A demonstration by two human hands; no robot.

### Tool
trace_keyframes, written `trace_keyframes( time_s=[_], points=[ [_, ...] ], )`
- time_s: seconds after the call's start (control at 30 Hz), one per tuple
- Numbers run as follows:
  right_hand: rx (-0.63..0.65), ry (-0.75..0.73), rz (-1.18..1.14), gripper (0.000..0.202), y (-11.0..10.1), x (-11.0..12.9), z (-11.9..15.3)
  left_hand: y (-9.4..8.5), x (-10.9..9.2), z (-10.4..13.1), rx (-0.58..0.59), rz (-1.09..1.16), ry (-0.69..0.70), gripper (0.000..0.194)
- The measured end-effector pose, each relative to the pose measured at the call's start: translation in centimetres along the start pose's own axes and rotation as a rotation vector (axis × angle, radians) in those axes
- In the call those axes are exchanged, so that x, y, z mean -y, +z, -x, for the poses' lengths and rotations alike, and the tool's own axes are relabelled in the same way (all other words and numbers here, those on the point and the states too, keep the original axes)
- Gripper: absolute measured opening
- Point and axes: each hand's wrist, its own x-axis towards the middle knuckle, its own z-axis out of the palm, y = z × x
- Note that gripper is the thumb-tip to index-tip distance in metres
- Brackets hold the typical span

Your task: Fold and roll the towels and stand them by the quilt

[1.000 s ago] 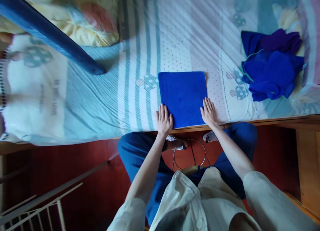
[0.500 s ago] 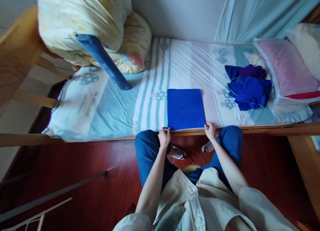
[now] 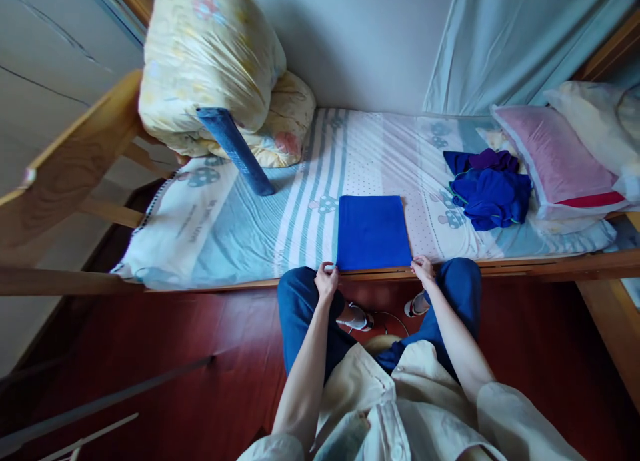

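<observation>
A flat blue square cloth [image 3: 374,232] lies smooth on the bed, its near edge along the bed's wooden rim. My left hand [image 3: 327,281] is at the near left corner, thumb and fingers pinched on it. At the near right corner, my right hand [image 3: 423,270] pinches the cloth the same way. To the right rests a crumpled heap of blue and purple cloth [image 3: 493,196], untouched by either hand.
A striped, printed sheet [image 3: 240,238] covers the bed. A rolled dark blue tube [image 3: 237,151] leans against a bundled yellow quilt [image 3: 215,61] at left. Pink pillow [image 3: 555,161] at right. A wooden side rail [image 3: 540,268] runs along the front, above a red floor [image 3: 200,341].
My view has tilted up and turned slightly left, so the bed appears lower. Both hands stay at the cloth's near corners, and the cloth keeps its square shape.
</observation>
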Motion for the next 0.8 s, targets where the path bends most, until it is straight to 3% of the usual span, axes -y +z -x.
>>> trace_keyframes(
  time_s=[0.17, 0.3, 0.4, 0.63, 0.8],
  points=[
    [0.061, 0.019, -0.103, 0.031, -0.2, -0.1, 0.5, -1.0, 0.1, 0.0, 0.074, -0.017, 0.025, 0.026],
    [0.088, -0.069, -0.204, 0.046, 0.2, 0.2, 0.0, -1.3, -0.2, -0.7, 0.147, 0.119, 0.007, 0.036],
    [0.079, -0.153, -0.137, 0.05, 0.5, 0.3, -0.7, -1.1, -0.3, -1.9, 0.153, 0.122, 0.08, 0.041],
    [-0.033, -0.376, 0.131, 0.037, 1.2, 0.7, -3.0, 0.1, 0.2, -5.3, 0.056, 0.069, 0.266, 0.028],
    [0.019, -0.379, 0.142, 0.037, 2.2, 0.6, -4.0, 1.1, 0.6, -6.0, 0.152, 0.137, 0.274, 0.031]
  ],
)
